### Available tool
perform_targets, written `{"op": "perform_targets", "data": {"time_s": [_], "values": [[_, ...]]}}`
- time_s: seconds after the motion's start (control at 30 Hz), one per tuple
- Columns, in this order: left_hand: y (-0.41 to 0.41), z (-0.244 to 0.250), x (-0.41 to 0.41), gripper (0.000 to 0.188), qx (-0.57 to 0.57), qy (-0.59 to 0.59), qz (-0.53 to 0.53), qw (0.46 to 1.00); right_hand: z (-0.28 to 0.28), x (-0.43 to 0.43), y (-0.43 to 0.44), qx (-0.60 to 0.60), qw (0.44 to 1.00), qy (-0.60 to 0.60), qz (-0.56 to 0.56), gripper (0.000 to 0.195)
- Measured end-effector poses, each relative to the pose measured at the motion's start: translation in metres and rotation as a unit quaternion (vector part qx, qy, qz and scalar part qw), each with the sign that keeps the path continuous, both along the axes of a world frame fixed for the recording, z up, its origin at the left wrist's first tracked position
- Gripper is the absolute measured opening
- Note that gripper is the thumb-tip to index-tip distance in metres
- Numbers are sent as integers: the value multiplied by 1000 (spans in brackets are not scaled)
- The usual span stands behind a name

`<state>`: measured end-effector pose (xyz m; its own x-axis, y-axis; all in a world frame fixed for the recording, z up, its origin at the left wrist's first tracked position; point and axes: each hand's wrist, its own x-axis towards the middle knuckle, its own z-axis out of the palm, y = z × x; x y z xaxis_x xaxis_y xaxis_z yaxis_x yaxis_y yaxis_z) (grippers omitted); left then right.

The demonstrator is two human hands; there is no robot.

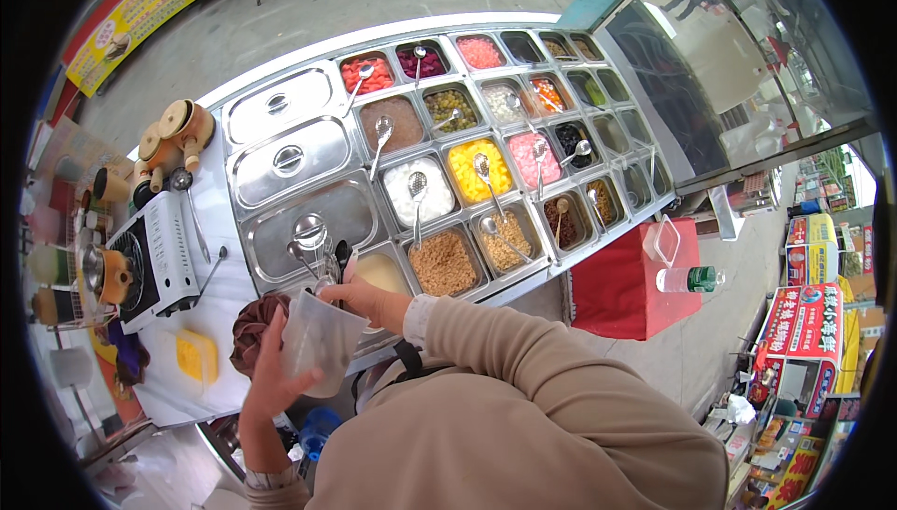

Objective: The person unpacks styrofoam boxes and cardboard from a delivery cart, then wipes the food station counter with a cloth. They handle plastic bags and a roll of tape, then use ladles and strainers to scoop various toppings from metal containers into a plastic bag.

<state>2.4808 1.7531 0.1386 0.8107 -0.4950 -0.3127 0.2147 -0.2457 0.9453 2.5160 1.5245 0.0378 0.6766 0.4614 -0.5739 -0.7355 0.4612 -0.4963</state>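
A translucent plastic container [324, 342] is tilted in front of my body, with my left hand [270, 377] gripping its side, thumb and fingers around it. My right hand [364, 296] is at the container's rim, beside a cluster of metal and dark utensils [329, 265]; its fingers are bent, and whether they hold the rim or a utensil is unclear. Close behind the hands lie a metal lid [270, 244] and a pan of pale cream-coloured food [382, 270]. A dark brown cloth bundle [256, 335] sits left of the container. The container's contents cannot be made out.
Steel pans of toppings with spoons fill the counter, including yellow cubes [476, 167] and brown crumbs [443, 265]. A portable gas stove [161, 258], small pots [186, 121] and a yellow-filled tub [196, 357] stand left. A plastic bottle [690, 279] lies on a red-covered stand [617, 286] at right.
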Motion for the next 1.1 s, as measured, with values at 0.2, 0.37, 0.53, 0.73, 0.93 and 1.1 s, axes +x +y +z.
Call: {"op": "perform_targets", "data": {"time_s": [0.2,0.37,0.53,0.73,0.93,1.1], "values": [[-14,3,-28,108,168,-172,0,971,11,14,2,-49,995,-71,53,55],[-43,55,-28,105,283,-248,27,926,30,34,-1,-54,976,-202,62,57],[-48,64,-29,103,305,-282,74,907,69,46,9,40,973,-229,-2,63],[-51,53,-39,108,288,-310,114,899,101,59,4,110,984,-108,-87,20],[-64,35,-37,110,252,-339,144,895,103,70,1,125,977,-91,-145,20],[-41,-6,-43,113,233,-390,178,873,153,85,-3,102,976,-61,-182,22]]}}
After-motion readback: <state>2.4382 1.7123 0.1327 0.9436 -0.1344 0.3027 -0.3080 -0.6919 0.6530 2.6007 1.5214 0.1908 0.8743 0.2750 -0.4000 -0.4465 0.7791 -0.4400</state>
